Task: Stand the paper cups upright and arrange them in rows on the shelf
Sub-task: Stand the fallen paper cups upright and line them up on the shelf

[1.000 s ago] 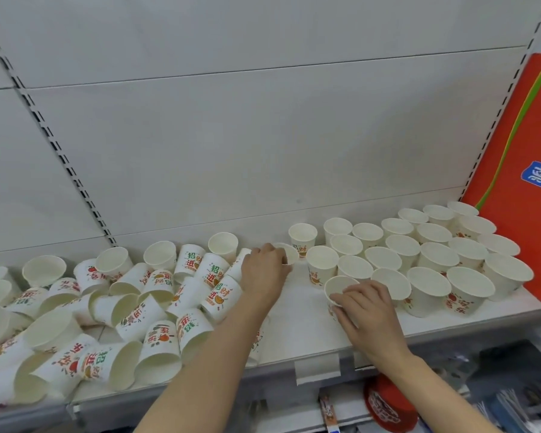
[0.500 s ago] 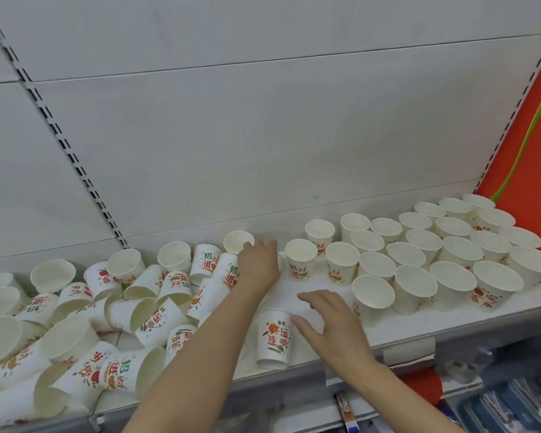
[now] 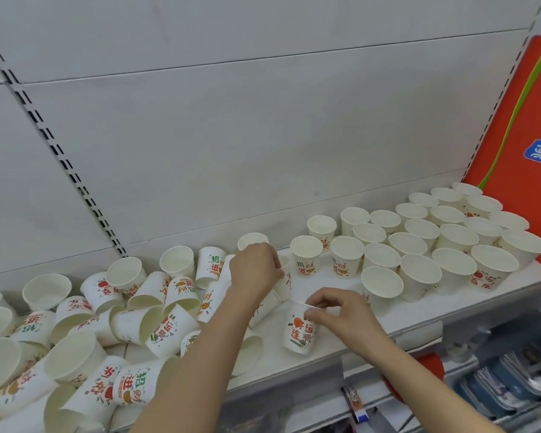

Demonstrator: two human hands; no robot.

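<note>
Right hand (image 3: 341, 310) is pinching the rim of one upright cup (image 3: 299, 331), lower center on the shelf (image 3: 384, 320). Left hand (image 3: 256, 270) is curling around another cup (image 3: 283, 281). Four rows are standing at right; tipped cups, uncountable, are lying lower left.

Printed paper cups (image 3: 175, 310), perhaps half upright

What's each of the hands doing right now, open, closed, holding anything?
Left hand: fingers curled round a paper cup at the pile's edge, mostly hidden behind it.
Right hand: pinching the rim of an upright printed paper cup.
</note>
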